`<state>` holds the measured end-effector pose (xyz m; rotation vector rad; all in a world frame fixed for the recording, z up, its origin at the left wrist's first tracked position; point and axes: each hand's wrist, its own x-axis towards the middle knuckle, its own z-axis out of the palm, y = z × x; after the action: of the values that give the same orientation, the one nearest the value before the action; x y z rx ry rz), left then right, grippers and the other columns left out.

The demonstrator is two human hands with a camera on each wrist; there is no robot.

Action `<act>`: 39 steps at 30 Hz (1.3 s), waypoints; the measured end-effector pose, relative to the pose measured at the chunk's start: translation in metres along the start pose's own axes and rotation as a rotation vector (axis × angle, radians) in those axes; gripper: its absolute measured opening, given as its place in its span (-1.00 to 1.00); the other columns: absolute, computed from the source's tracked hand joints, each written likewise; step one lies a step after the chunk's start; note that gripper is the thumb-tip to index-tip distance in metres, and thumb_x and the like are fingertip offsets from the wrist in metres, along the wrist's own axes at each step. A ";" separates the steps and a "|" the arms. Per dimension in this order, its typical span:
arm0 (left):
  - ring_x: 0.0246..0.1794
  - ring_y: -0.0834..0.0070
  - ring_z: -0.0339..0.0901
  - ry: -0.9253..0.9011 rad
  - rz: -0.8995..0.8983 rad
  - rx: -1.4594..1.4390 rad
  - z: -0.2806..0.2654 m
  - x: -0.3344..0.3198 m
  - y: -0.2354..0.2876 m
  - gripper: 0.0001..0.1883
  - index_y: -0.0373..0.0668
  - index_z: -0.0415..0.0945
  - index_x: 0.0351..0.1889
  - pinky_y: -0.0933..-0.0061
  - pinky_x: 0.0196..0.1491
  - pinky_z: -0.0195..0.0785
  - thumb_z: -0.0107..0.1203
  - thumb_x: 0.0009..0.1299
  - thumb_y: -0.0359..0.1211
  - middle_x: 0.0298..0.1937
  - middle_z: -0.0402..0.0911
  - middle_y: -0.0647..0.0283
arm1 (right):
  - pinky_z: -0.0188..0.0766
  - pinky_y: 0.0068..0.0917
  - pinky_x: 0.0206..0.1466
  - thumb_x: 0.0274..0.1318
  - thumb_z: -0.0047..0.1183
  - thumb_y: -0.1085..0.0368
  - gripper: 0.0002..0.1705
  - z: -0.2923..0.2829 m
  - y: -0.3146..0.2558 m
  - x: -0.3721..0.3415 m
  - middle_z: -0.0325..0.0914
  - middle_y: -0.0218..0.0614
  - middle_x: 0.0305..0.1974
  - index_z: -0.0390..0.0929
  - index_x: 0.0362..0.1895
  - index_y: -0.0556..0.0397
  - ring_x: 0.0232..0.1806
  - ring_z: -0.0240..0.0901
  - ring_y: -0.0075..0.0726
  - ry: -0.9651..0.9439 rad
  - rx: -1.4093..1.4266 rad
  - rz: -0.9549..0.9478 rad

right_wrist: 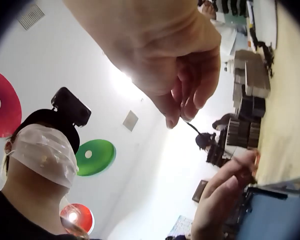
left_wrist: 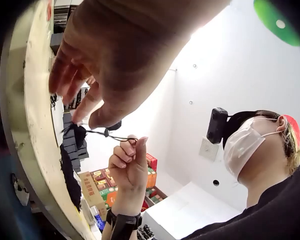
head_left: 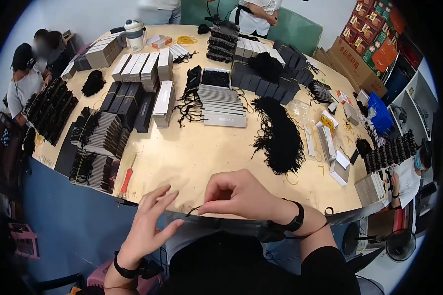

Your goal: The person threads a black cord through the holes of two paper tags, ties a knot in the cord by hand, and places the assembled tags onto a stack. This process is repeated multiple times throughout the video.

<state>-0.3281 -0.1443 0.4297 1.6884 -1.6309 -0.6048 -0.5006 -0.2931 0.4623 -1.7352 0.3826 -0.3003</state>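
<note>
A short thin black cord [head_left: 192,211] [left_wrist: 107,133] [right_wrist: 192,127] is pinched between the thumb and fingers of the right hand [head_left: 241,197] [left_wrist: 130,167] [right_wrist: 175,60], above the table's near edge. In the left wrist view it shows a small knot or bead partway along. The left hand [head_left: 150,223] [left_wrist: 115,60] [right_wrist: 220,200] is beside the cord's free end, palm toward it, fingers spread and thumb apart. In the head view its fingers do not grip the cord.
A red-handled screwdriver [head_left: 126,181] lies at the left. Farther back stand bundled card stacks [head_left: 221,105], dark boxes [head_left: 128,101] and white boxes [head_left: 163,103]. A black cord pile [head_left: 279,135] lies right of centre, an opened white box [head_left: 339,168] farther right. Other people are around the table.
</note>
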 end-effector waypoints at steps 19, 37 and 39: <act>-0.57 0.80 0.17 0.450 -0.324 -0.885 -0.009 -0.059 -0.053 -0.94 -0.26 0.43 -0.40 0.77 -0.50 0.00 0.00 0.28 -0.46 -0.50 0.40 0.44 | 0.10 -0.75 -0.75 -0.03 0.16 0.08 -0.67 -0.037 0.056 0.185 0.35 -0.50 -0.69 0.38 -0.55 0.01 -0.77 0.17 -0.72 0.390 0.160 0.205; -0.48 0.82 0.21 0.827 -0.508 -0.773 -0.005 -0.133 -0.098 -0.89 -0.25 0.48 -0.34 0.76 -0.41 0.03 0.00 0.31 -0.40 -0.39 0.52 0.43 | 0.39 -0.62 -0.59 -0.08 0.12 0.37 -0.57 0.081 0.028 0.121 0.47 -0.26 -0.36 0.33 -0.08 0.19 -0.59 0.42 -0.51 -0.059 0.254 0.166; -0.48 0.82 0.21 0.834 -0.498 -0.783 -0.003 -0.134 -0.098 -0.89 -0.25 0.48 -0.33 0.77 -0.41 0.03 0.00 0.31 -0.40 -0.38 0.52 0.43 | 0.38 -0.65 -0.53 0.09 -0.04 0.36 -0.66 0.128 0.046 0.091 0.43 -0.36 -0.42 0.34 -0.01 0.13 -0.55 0.41 -0.57 -0.352 0.235 0.269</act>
<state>-0.2743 -0.0154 0.3397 1.4146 -0.3021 -0.5485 -0.3706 -0.2242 0.3910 -1.4491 0.3040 0.1499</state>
